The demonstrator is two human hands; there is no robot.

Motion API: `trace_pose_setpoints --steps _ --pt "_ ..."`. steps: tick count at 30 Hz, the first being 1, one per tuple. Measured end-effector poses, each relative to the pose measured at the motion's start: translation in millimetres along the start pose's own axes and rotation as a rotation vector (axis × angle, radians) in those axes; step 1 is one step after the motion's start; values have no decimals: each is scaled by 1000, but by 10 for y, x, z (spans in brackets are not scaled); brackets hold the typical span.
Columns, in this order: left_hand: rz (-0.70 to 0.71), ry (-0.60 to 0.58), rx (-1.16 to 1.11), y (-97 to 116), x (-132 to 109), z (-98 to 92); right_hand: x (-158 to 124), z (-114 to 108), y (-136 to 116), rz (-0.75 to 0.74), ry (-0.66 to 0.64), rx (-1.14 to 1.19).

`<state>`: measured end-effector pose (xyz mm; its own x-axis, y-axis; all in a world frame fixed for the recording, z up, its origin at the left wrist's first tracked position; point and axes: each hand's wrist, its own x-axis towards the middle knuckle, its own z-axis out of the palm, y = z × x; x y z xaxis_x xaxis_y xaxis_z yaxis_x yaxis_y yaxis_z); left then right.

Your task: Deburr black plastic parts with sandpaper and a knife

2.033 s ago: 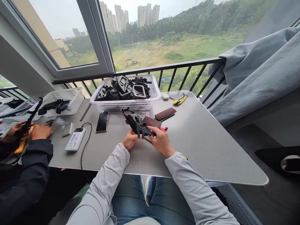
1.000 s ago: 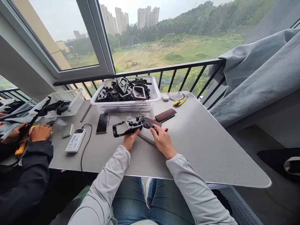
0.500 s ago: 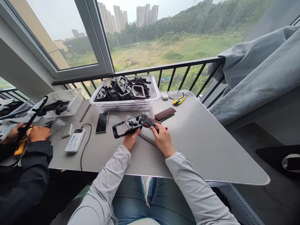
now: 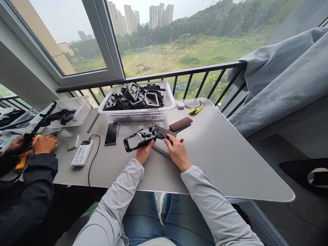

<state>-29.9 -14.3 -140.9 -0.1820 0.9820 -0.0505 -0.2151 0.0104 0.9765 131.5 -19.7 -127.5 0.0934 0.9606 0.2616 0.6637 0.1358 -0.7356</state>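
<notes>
My left hand (image 4: 144, 152) grips a black plastic housing (image 4: 145, 134) from below and tilts it above the table. A large rectangular opening takes up the housing's left part, with round fittings further right. In my right hand (image 4: 177, 153) is a slim black tool with pale marks along its bar, which looks like a caliper (image 4: 162, 132). Its far end meets the right end of the housing; the exact contact is hard to make out. A red tip (image 4: 181, 140) pokes out beside my right fingers, and its other end is hidden.
A white basket (image 4: 135, 116) of black parts stands behind my hands. Around them lie a phone (image 4: 111, 133), a white power bank (image 4: 82, 153) with a cable, a brown case (image 4: 180, 124) and a yellow cutter (image 4: 196, 109). A co-worker's hand (image 4: 45, 144) works at the left.
My hands and the housing stay almost in place, with only a slight shift. The co-worker's hands and the black part they hold have moved a little.
</notes>
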Motion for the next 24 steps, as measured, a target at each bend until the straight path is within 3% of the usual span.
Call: trace_pose_setpoints --steps 9,24 --pt "-17 29 154 106 -47 20 -14 -5 -11 -32 58 1" --pt "50 2 204 106 -54 24 6 -52 -24 -18 -7 -55"
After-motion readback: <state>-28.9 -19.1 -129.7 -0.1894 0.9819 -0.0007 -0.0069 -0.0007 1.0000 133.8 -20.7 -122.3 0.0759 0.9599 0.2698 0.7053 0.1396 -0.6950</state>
